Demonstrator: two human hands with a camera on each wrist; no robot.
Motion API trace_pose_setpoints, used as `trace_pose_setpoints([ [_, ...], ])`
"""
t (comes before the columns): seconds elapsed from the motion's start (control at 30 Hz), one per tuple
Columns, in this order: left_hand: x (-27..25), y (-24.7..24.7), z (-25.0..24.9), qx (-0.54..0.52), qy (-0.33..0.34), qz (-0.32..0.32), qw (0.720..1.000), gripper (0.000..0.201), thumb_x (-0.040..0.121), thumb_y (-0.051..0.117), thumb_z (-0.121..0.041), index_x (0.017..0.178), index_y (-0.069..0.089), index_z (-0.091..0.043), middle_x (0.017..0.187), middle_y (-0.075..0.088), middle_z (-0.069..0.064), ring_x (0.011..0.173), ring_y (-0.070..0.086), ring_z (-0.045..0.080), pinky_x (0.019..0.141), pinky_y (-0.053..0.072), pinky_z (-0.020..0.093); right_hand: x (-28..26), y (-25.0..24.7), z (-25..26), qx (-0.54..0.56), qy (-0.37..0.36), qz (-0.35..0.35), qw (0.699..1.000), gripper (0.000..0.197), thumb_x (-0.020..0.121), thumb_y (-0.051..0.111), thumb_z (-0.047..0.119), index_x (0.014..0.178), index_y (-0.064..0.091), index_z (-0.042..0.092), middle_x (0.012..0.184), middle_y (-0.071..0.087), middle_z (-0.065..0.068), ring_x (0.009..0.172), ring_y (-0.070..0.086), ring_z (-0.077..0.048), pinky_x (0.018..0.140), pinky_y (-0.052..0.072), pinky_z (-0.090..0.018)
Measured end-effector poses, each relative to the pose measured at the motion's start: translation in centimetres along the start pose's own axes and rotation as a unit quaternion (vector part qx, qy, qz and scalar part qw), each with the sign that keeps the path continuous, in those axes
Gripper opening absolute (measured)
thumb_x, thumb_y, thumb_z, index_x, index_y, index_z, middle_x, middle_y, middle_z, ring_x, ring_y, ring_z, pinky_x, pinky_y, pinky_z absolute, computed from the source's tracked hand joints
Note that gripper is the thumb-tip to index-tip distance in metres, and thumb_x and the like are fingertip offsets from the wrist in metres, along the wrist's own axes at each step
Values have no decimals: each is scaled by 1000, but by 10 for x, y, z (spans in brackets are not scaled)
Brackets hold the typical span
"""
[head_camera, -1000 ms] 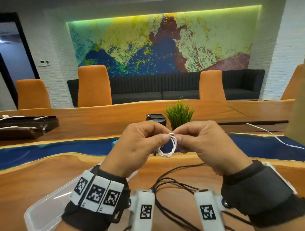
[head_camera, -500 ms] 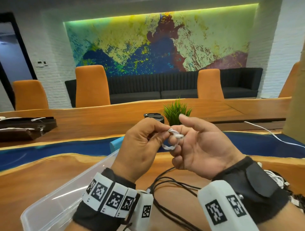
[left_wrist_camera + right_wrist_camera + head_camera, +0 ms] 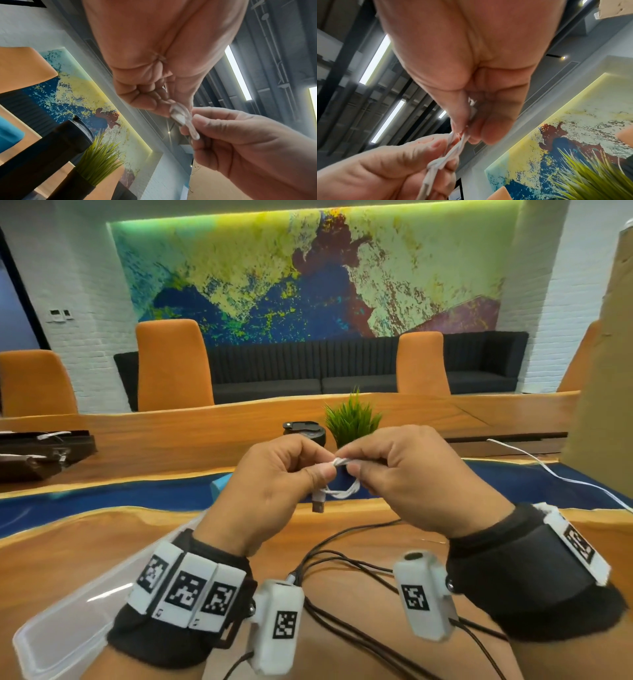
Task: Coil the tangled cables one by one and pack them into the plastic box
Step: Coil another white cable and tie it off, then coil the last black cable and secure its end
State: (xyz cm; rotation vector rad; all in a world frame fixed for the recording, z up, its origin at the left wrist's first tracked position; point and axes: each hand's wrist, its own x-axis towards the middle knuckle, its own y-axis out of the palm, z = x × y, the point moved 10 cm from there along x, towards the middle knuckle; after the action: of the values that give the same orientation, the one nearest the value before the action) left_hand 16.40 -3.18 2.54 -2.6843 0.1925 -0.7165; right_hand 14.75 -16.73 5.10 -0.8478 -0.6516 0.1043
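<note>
Both hands, left hand (image 3: 274,484) and right hand (image 3: 411,474), pinch the white cable (image 3: 342,491) coil mid-frame: keep fingers tight, tuck the end snugly.

We've got a glossy wood desk (image 3: 102,546) with a shiny blue resin-looking strip, a clear smooth plastic box (image 3: 61,642), a white cable (image 3: 342,491) in smooth rubbery sheath with a metal plug, and matt black cables (image 3: 342,559).
</note>
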Motion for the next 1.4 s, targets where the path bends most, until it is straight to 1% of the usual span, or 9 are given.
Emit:
trace_pose_setpoints([
  [0.2,1,-7,-6,60,4,-15,998,7,91,69,-20,96,73,-22,84,74,2,77,68,11,69,52,20,-11,-70,-44,42,80,-81,993,6,87,73,13,92,74,10,76,73,-10,59,65,-17,60,60,-30],
  [0.33,-2,-7,0,114,-34,-3,993,5,91,68,-25,92,73,-23,83,74,-1,77,68,11,76,54,29,-24,-83,-101,-60,185,2,981,1,85,75,13,84,75,14,72,72,-14,55,62,-18,62,59,-34],
  [0.43,-6,10,18,170,-103,81,977,9,92,66,-28,89,73,-24,84,75,-3,79,71,12,79,58,39,-40,-65,-146,-182,240,95,949,4,85,75,16,81,74,18,68,73,-7,62,70,-24,70,62,-40],
  [0.63,-8,32,71,411,-182,237,861,21,92,59,-30,89,74,-15,85,75,0,82,72,18,69,55,31,-68,-38,-189,-329,282,207,877,3,87,73,24,89,74,22,71,64,8,70,62,-13,72,55,-31],
  [0.77,-25,59,113,529,-187,294,774,28,88,63,-37,70,62,-16,74,60,2,74,59,22,59,43,30,-77,-41,-193,-352,303,227,856,13,87,67,16,96,76,21,87,69,2,82,65,-19,72,54,-29],
  [0.93,-27,85,131,583,-176,315,728,27,93,65,-24,116,63,-12,114,65,8,108,62,27,84,49,32,-92,-48,-206,-259,353,206,875,12,85,69,6,93,76,12,90,74,-8,86,72,-25,78,61,-38],
  [1.2,-22,20,102,550,-200,240,775,12,83,65,-20,93,61,-15,81,65,2,77,62,22,68,51,31,-96,-39,-199,-315,306,213,873,20,90,66,18,109,74,17,108,70,-3,101,65,-22,81,52,-29],
  [1.27,-16,-7,83,489,-216,205,820,9,83,66,-14,91,63,-13,78,70,7,76,67,28,74,58,38,-91,-39,-195,-322,292,194,880,19,91,64,20,106,75,16,108,71,-4,100,65,-23,85,54,-31],
  [1.4,-5,-55,48,380,-225,120,889,6,84,64,-1,86,66,-7,59,71,11,54,71,26,56,59,38,-86,-29,-190,-307,281,174,892,17,88,70,24,102,75,16,103,72,-3,97,65,-22,84,55,-32],
])
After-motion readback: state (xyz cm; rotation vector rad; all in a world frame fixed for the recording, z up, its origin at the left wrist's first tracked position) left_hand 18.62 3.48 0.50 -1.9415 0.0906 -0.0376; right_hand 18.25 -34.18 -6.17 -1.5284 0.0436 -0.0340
